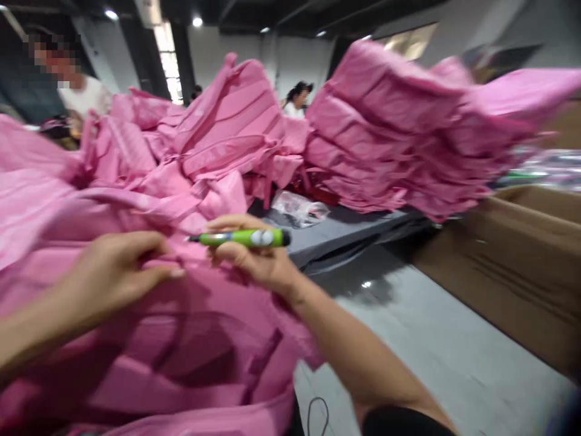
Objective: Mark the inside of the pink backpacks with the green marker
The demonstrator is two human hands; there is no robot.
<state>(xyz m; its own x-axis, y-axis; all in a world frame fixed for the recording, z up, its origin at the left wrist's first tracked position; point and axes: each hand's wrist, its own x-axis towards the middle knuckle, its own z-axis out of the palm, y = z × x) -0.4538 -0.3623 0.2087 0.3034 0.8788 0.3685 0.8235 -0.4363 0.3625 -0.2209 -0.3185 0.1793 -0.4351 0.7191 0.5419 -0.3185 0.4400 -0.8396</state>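
A large pink fabric piece (195,339) with folds and seams fills the lower left. My left hand (122,266) is closed on its upper part, thumb and fingers pinching the cloth. Just to the right, my right hand (254,260) is wrapped round a green pen-like tool (247,238) with a dark end and a thin dark tip. That tip points left, toward my left hand. Some pink cloth lies under and beside the right hand; whether its fingers also grip cloth cannot be made out.
Behind are heaped pink pieces (231,127) and a tall pink stack (390,127) on a grey-covered table (354,233). A clear plastic bag (299,209) lies there. Cardboard boxes (508,260) stand right. Two people (84,100) (296,103) are in the background.
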